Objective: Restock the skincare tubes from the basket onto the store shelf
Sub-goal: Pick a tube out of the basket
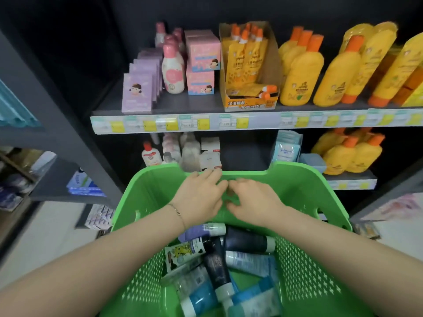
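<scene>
A green plastic basket (304, 193) fills the lower middle of the view, in front of the shelves. Several skincare tubes (248, 242) lie jumbled in its bottom: dark navy, light blue, lavender and one with a cartoon print (183, 251). Both my arms reach over the tubes to the basket's far wall. My left hand (199, 195) and my right hand (254, 197) sit side by side at the handle cut-out below the far rim, fingers curled on the green plastic. Neither hand holds a tube.
The upper shelf (206, 123) carries lavender boxes, pink bottles, pink boxes, a carton of orange pouches and yellow bottles (299, 74). The lower shelf behind the basket holds small white bottles and boxes (209, 154), blue packets and more yellow bottles. A grey shelving unit stands at left.
</scene>
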Demonstrator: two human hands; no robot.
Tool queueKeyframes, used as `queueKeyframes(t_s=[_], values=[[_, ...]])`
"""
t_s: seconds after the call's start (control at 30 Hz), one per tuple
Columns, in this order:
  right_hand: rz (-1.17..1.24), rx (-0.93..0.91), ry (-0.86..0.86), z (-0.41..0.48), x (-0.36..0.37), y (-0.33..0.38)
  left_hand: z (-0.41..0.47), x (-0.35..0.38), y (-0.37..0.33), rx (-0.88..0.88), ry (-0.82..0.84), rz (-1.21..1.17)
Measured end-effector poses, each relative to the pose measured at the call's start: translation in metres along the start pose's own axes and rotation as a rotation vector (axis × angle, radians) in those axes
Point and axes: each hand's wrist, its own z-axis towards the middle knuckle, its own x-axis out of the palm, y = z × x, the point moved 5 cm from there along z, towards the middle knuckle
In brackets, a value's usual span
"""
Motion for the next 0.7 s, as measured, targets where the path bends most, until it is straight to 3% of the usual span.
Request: queueKeyframes(t_s=[0.13, 0.5, 0.7], values=[[0.024, 0.02, 0.059, -0.004, 0.018, -0.008, -0.008, 0.02, -0.016, 0.034, 0.039, -0.04], [-0.108, -0.004, 0.419, -0.008, 0.073, -0.012, -0.035, 0.097, -0.024, -0.056, 0.55, -0.103], [-0.236, -0.076, 0.656, -0.028, 0.112, -0.002, -0.051, 0.124, -0.047, 0.089, 0.722, -0.087]])
